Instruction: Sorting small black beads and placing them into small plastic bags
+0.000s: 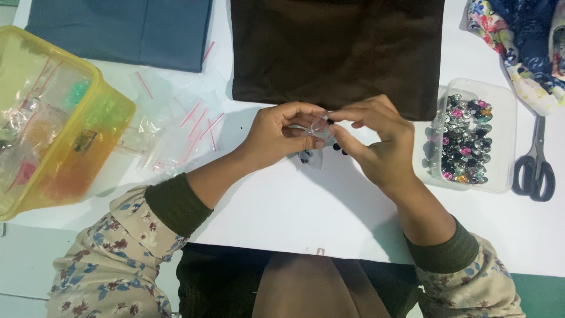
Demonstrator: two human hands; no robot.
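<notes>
Your left hand and right hand meet at mid-table, fingertips pinched together on a small clear bag holding dark beads; wrists angle inward; right of them a clear tray holds shiny buttons; left, a yellow tub holds packets; beyond lies brown cloth.

White bench carries everything. Yellow translucent tub at 9 o'clock. Blue cloth folded flat at 11 o'clock. Dark brown cloth at 12 o'clock. Loose heap of small clear zip bags between tub and brown cloth. Clear tray of shiny buttons at 3 o'clock; black-handled scissors just beside it, farther right. Floral cloth bunched at 1 o'clock. Few small dark beads on bench near centre.
</notes>
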